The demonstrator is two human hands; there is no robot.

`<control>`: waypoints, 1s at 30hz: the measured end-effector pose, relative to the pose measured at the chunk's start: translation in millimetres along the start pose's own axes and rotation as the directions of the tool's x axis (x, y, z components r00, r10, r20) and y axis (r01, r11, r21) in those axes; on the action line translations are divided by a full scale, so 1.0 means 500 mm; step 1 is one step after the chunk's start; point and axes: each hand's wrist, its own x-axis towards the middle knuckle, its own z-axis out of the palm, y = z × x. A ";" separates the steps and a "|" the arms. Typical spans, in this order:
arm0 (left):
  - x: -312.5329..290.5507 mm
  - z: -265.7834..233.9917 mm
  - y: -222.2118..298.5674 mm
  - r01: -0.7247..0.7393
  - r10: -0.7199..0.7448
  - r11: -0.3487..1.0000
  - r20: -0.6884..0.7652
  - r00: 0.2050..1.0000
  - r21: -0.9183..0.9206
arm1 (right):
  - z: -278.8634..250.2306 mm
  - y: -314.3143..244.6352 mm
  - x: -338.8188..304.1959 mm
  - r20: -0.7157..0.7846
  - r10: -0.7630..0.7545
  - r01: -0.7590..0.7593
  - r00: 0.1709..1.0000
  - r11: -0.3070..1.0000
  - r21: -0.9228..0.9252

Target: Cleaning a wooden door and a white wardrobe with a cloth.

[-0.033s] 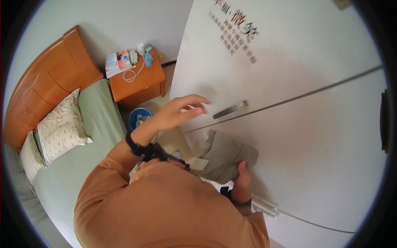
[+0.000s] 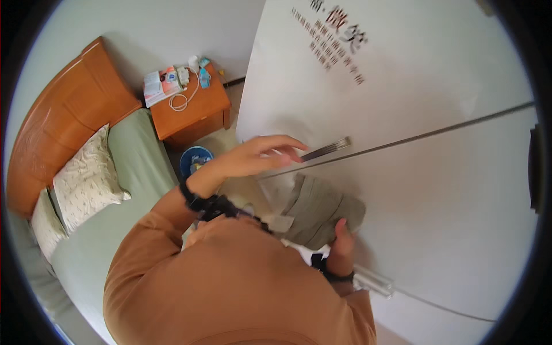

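Note:
My left hand (image 2: pixel 259 156) reaches to the near end of a metal bar handle (image 2: pixel 328 149) on a white cabinet door (image 2: pixel 414 75). Its fingers are slightly bent, with a gap between thumb and fingers; whether the fingertips touch the handle, I cannot tell. Lower down, my right hand (image 2: pixel 342 247) grips a folded grey-green cloth garment (image 2: pixel 319 213), the thumb lying over its top and the other fingers hidden beneath. A pale tag or patch (image 2: pixel 282 223) shows at the garment's left edge.
A second door panel (image 2: pixel 437 195) lies beyond a dark seam, with a dark handle (image 2: pixel 533 169) at far right. At left are a bed (image 2: pixel 135 144) with pillows (image 2: pixel 89 178), a wooden nightstand (image 2: pixel 210 103) bearing papers and a white cable, and a blue bin (image 2: pixel 195 160).
My left hand has moved right, up to the door handle's end. My right hand and the garment have shifted slightly in view, along with the whole scene.

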 end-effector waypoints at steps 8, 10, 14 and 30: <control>0.103 -0.034 0.001 0.472 -0.140 0.850 0.762 0.633 -0.235 | 0.159 -0.019 0.127 0.010 -0.287 0.232 0.958 0.755 -0.613; 0.125 -0.095 -0.019 0.618 -0.358 0.723 0.598 0.717 -0.308 | 0.178 -0.025 0.130 -0.062 -0.307 0.179 0.950 0.697 -0.695; 0.138 -0.260 -0.026 0.311 -0.193 0.703 0.249 0.949 -0.639 | 0.191 -0.047 0.110 -0.241 -0.334 0.210 0.911 0.880 -0.425; 0.301 -0.216 0.371 -0.713 0.760 0.650 -0.210 0.615 0.264 | 0.030 0.008 -0.051 -0.219 -0.937 0.304 0.271 0.300 -0.904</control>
